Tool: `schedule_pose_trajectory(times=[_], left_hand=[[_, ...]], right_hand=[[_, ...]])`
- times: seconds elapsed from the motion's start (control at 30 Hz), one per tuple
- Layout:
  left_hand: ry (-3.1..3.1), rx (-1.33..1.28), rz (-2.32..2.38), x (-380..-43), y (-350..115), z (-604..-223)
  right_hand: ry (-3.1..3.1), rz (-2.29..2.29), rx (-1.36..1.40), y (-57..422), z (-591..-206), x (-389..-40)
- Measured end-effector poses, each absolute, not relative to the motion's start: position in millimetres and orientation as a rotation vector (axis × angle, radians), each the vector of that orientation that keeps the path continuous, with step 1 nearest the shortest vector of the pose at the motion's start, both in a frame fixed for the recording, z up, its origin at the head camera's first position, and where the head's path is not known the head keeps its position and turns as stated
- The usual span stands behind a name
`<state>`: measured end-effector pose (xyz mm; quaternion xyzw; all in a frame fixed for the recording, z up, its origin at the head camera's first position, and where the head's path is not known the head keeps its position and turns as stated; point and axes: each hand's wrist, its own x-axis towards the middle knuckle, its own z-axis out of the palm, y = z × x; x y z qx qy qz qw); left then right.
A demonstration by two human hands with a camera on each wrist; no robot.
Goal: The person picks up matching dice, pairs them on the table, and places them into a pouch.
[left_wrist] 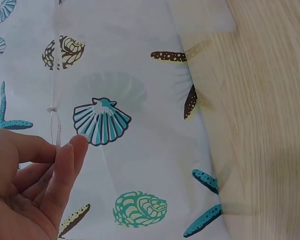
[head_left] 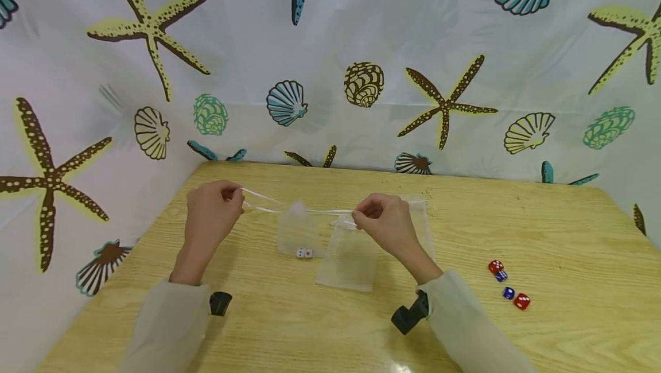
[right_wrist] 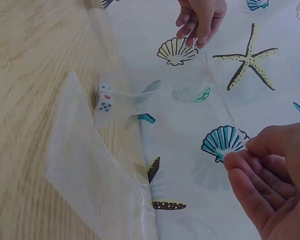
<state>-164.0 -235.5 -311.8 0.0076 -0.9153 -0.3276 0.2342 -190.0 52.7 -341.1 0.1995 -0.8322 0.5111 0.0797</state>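
Observation:
A small sheer white drawstring bag (head_left: 293,230) hangs between both hands, with two white dice (head_left: 304,253) at its bottom. My left hand (head_left: 213,206) pinches a looped white ribbon of the bag between thumb and fingertips. On the other side, my right hand (head_left: 387,221) pinches the opposite ribbon, which runs taut from the bag's gathered neck. In the right wrist view the dice (right_wrist: 105,98) show through the thin fabric. A knot (left_wrist: 52,109) in the cord sits just beyond the left fingertips in the left wrist view.
Another sheer white bag (head_left: 348,267) lies on the wooden table (head_left: 289,327) near the right hand, and more sheer fabric (head_left: 422,221) lies behind that hand. Red dice (head_left: 522,302) and blue dice (head_left: 508,293) are at the right. A shell-patterned cloth (head_left: 330,34) hangs behind.

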Motion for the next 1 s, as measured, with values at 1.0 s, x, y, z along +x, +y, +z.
schedule_pose_trajectory(times=[1.0], left_hand=[[-2.886,-0.06,-0.875,-179.3,-190.2,-362.6]], right_hand=[[-2.946,1.161,0.77,8.1,-376.6,-193.5]])
